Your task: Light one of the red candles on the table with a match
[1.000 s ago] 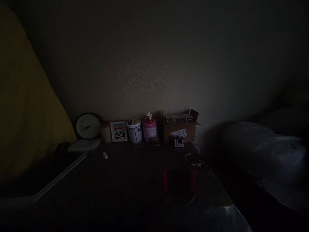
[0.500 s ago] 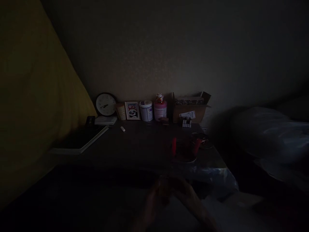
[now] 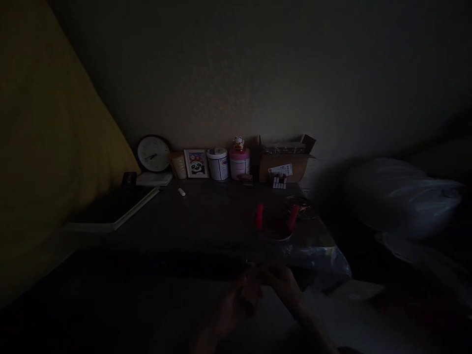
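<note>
The room is very dark. Low in the middle, in front of the table edge, my left hand is closed around a small reddish-brown box, about the size of a matchbox. My right hand is at the box's upper end, fingers bent and pressed together; what they pinch, if anything, is lost in the dark. Beyond the hands, two upright red candles, a left one and a right one, stand at a dark round dish.
Along the wall are a clock, a panda picture, a white tin, a pink tin with a cat figurine, and an open carton. A large flat book-like thing lies left. Plastic bags bulge at the right.
The view has shifted slightly, so the table things appear a bit farther left and higher. The small box between my hands now shows more plainly; both hands stay together.
</note>
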Demonstrator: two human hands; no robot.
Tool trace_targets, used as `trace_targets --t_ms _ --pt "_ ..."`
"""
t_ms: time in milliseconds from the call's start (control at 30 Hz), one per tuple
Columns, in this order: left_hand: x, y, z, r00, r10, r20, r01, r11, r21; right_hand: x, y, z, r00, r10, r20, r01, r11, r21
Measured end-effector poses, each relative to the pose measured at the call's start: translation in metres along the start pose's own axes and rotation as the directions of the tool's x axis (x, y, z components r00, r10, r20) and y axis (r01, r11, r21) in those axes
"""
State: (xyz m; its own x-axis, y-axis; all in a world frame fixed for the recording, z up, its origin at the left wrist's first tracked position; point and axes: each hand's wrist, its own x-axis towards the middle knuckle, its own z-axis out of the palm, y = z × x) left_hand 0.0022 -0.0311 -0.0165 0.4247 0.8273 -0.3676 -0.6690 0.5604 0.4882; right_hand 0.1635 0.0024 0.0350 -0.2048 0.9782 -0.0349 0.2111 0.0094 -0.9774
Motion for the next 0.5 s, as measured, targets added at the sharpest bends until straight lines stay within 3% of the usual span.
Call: trace_targets --t_ms 233,500 --pt "-0.001 0.004 -0.001 0.997 0.002 -0.080 0.007 0.993 0.115 0.003 0.014 -0.002 0.989 -0.117 0.094 0.144 0.906 -0.398" --pt "0.003 -0.002 -0.004 0.985 0.145 -0.098 -0.114 0.956 0.270 0.005 0.021 -0.001 0.976 -0.126 0.180 0.198 0.856 -0.478"
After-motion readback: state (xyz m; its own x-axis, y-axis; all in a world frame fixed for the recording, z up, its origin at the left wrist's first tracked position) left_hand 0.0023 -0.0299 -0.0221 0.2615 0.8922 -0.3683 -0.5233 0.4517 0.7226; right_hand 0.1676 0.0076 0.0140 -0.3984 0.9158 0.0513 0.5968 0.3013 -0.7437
